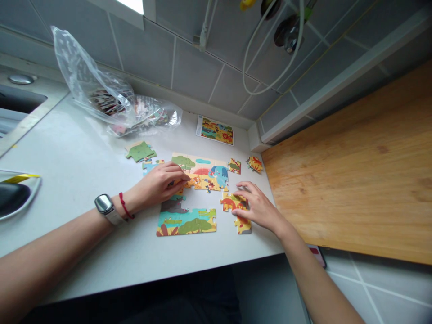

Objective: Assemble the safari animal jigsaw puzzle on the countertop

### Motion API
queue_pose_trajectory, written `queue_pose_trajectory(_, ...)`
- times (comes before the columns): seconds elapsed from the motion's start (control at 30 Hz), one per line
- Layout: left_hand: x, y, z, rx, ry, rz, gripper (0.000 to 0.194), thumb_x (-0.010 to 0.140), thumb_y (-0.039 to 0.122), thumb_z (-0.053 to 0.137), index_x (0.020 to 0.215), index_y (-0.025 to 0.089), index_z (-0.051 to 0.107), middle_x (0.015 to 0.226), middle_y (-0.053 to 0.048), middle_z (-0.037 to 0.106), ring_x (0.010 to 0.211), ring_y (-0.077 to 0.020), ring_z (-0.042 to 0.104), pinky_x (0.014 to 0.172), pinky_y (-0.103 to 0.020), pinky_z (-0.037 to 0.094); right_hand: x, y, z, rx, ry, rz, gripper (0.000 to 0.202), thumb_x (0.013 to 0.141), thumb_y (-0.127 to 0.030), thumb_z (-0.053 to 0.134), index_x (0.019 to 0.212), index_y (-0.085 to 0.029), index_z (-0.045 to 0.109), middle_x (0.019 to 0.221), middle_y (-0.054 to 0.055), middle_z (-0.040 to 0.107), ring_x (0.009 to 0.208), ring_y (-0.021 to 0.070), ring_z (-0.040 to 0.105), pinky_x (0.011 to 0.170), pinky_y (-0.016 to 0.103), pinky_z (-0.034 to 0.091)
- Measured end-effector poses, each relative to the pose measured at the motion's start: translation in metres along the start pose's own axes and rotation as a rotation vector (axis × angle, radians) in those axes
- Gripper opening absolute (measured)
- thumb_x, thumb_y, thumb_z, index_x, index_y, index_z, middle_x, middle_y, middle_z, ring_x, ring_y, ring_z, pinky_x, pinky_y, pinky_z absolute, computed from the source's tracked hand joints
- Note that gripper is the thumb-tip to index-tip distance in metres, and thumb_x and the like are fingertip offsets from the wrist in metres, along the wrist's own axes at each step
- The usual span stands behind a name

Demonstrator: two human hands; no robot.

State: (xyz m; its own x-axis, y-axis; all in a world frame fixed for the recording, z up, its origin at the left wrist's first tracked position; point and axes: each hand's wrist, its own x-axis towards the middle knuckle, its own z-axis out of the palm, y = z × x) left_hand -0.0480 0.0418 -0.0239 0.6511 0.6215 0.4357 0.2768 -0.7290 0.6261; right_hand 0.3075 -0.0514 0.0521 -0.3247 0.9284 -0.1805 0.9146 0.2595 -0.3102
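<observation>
On the white counter lies a partly joined animal puzzle, its upper section [205, 173] showing a tree and a blue elephant. A lower section [189, 221] shows green crocodiles, with a gap between the two. My left hand [170, 180] rests at the upper section's left edge, fingers pressed together; what they hold, if anything, is hidden. My right hand [253, 202] has its fingers spread over a small joined group of pieces with a red lion [228, 202], touching its right side. A giraffe-patterned piece [243, 225] sits just below that hand.
Behind the puzzle are a picture card [216, 130] and a clear plastic bag [135, 110] of pieces. Loose green pieces [141, 151] lie at left, others [254, 164] at right. A wooden board [354, 171] borders the counter's right; a sink [23, 96] is far left.
</observation>
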Motion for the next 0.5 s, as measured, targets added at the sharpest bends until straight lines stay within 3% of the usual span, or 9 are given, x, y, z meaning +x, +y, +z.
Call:
queue_pose_trajectory(0.1, 0.000, 0.000, 0.000, 0.001, 0.004, -0.004, 0.021, 0.107, 0.026, 0.055, 0.103, 0.020, 0.075, 0.095, -0.008, 0.074, 0.091, -0.0217, 0.066, 0.083, -0.036, 0.049, -0.006, 0.000, 0.002, -0.001, 0.014, 0.029, 0.044, 0.084, -0.036, 0.087, 0.125, -0.025, 0.076, 0.146, 0.013, 0.061, 0.139, 0.0347, 0.059, 0.118, 0.054, 0.051)
queue_pose_trajectory(0.23, 0.001, 0.001, 0.000, 0.010, 0.010, 0.000, 0.023, 0.108, 0.027, 0.054, 0.102, 0.020, 0.075, 0.093, -0.007, 0.075, 0.088, -0.0209, 0.066, 0.082, -0.035, 0.049, -0.031, -0.005, 0.010, -0.032, 0.101, 0.120, 0.056, 0.094, -0.043, 0.076, 0.146, -0.026, 0.065, 0.152, 0.015, 0.058, 0.144, 0.0352, 0.056, 0.121, 0.056, 0.048)
queue_pose_trajectory(0.4, 0.002, 0.002, -0.001, 0.026, 0.008, 0.006, 0.025, 0.108, 0.028, 0.053, 0.102, 0.019, 0.075, 0.093, -0.007, 0.075, 0.087, -0.0209, 0.067, 0.081, -0.036, 0.049, -0.068, -0.011, 0.035, 0.029, 0.140, 0.205, 0.064, 0.100, -0.049, 0.066, 0.159, -0.029, 0.051, 0.162, 0.012, 0.052, 0.150, 0.0318, 0.051, 0.124, 0.053, 0.046)
queue_pose_trajectory(0.5, 0.002, 0.002, -0.001, 0.021, 0.005, -0.001, 0.025, 0.108, 0.028, 0.054, 0.102, 0.019, 0.076, 0.094, -0.008, 0.075, 0.089, -0.0215, 0.067, 0.082, -0.037, 0.050, -0.074, -0.010, 0.051, 0.085, 0.189, 0.241, 0.063, 0.103, -0.050, 0.062, 0.160, -0.028, 0.050, 0.167, 0.012, 0.048, 0.155, 0.0312, 0.045, 0.128, 0.055, 0.040)
